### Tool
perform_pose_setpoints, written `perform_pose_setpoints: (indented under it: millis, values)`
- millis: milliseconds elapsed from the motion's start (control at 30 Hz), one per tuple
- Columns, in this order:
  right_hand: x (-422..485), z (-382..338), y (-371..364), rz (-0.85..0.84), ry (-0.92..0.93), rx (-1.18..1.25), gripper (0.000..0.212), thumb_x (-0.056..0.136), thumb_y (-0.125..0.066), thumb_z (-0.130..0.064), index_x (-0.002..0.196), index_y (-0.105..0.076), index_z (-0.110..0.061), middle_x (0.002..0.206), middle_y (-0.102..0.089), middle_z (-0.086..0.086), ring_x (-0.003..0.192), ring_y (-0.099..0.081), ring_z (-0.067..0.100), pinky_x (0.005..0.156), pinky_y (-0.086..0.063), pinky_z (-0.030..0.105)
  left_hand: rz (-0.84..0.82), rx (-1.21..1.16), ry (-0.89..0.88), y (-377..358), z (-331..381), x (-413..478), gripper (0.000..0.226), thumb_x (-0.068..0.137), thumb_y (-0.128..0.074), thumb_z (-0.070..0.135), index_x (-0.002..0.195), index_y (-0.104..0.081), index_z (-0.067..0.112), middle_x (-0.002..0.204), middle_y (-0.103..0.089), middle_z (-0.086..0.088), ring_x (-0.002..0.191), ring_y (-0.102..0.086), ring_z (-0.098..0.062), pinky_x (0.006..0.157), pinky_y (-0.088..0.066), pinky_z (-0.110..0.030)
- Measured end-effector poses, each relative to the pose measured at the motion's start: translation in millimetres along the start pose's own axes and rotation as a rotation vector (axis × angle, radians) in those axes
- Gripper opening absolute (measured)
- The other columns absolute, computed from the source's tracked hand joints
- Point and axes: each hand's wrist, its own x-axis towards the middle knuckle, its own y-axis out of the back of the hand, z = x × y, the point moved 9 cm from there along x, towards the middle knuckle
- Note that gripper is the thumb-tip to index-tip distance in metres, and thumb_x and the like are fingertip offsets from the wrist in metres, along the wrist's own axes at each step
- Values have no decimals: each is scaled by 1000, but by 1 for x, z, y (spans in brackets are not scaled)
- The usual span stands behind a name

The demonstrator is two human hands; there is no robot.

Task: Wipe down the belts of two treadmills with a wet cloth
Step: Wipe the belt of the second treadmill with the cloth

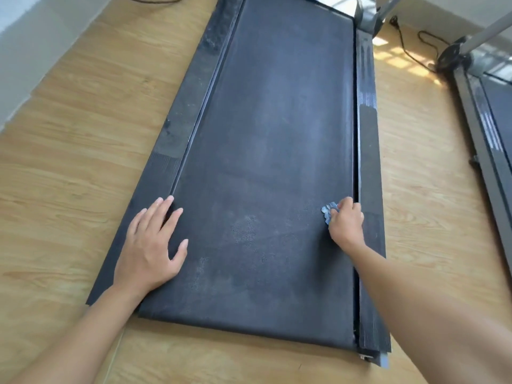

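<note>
My left hand [151,246] lies flat with fingers spread, pressing on the left edge of the wide, dark grey rubber treadmill belt [266,167]. It holds nothing. My right hand [346,224] reaches out to the belt's right edge, its fingers curled round a small, scrunched-up blue cloth [329,210] that touches the belt. The belt has pale, dusty patches. Black side rails [370,151] run along both sides. Farther off on the right, on the light wooden floor [69,162], sits a second dark treadmill [496,128].
</note>
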Motion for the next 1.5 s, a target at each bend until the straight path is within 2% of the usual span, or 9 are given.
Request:
perform_pose_setpoints:
  millis: [267, 367, 500, 700, 833, 967, 1100, 1300, 1500]
  values:
    - [-82, -282, -113, -81, 461, 111, 16, 97, -55, -15, 111, -51, -8, 115, -49, 13, 100, -47, 32, 74, -34, 39, 92, 23, 409, 9, -42, 0, 61, 109, -54, 30, 159, -38, 1, 170, -31, -19, 143, -47, -41, 114, -43, -56]
    - [-110, -326, -132, -180, 593, 89, 24, 91, -63, -11, 110, -50, -9, 113, -49, 12, 97, -46, 29, 76, -37, 37, 75, -35, 470, 7, -50, -3, 64, 108, -58, 36, 159, -39, 2, 168, -37, -17, 143, -47, -40, 115, -42, -54]
    - [-121, -272, -118, -208, 693, 46, 25, 90, -63, -9, 111, -50, -11, 111, -47, 6, 90, -40, 23, 77, -40, 37, 74, -97, 556, 6, -60, -5, 69, 104, -62, 39, 159, -39, 4, 166, -41, -16, 144, -45, -40, 116, -40, -55]
    - [-63, -33, -38, -14, 259, -48, 12, 100, -51, -11, 112, -51, -10, 114, -50, 11, 102, -47, 35, 83, -39, 44, 13, -75, 442, -6, -52, -6, 63, 110, -53, 30, 160, -34, -3, 169, -29, -29, 142, -42, -53, 118, -36, -61]
    - [-62, 25, -20, -1, 103, -97, 9, 99, -51, -8, 108, -51, -8, 112, -54, 17, 101, -48, 40, 86, -35, 46, -35, -12, 322, -6, -52, -10, 71, 105, -39, 36, 161, -30, -7, 169, -22, -34, 144, -39, -57, 119, -36, -63]
    - [-77, -23, -32, 19, 58, 30, 10, 101, -48, -8, 111, -51, -5, 115, -49, 19, 100, -47, 39, 83, -37, 47, -3, -32, 354, 0, -50, -8, 72, 101, -44, 35, 162, -34, -2, 171, -25, -26, 139, -44, -53, 114, -40, -61]
    - [-91, -138, -72, -55, 245, 90, 12, 97, -52, -7, 109, -51, -7, 113, -48, 13, 98, -47, 32, 75, -33, 39, 44, -61, 438, 3, -55, -9, 67, 102, -65, 28, 160, -42, 5, 171, -33, -19, 137, -50, -48, 114, -43, -57]
    - [-158, -301, -126, -234, 621, 35, 32, 84, -63, -4, 112, -48, -8, 114, -48, 14, 99, -48, 31, 76, -33, 35, 31, -112, 504, 6, -61, -12, 66, 101, -69, 37, 159, -47, 15, 171, -37, -9, 138, -53, -42, 108, -47, -57]
    - [-150, -234, -108, -244, 699, 19, 37, 79, -61, 4, 111, -51, -10, 112, -48, 10, 93, -46, 29, 77, -43, 40, -7, -86, 484, 7, -56, -10, 68, 101, -69, 33, 161, -43, 14, 172, -34, -10, 137, -51, -46, 103, -50, -61]
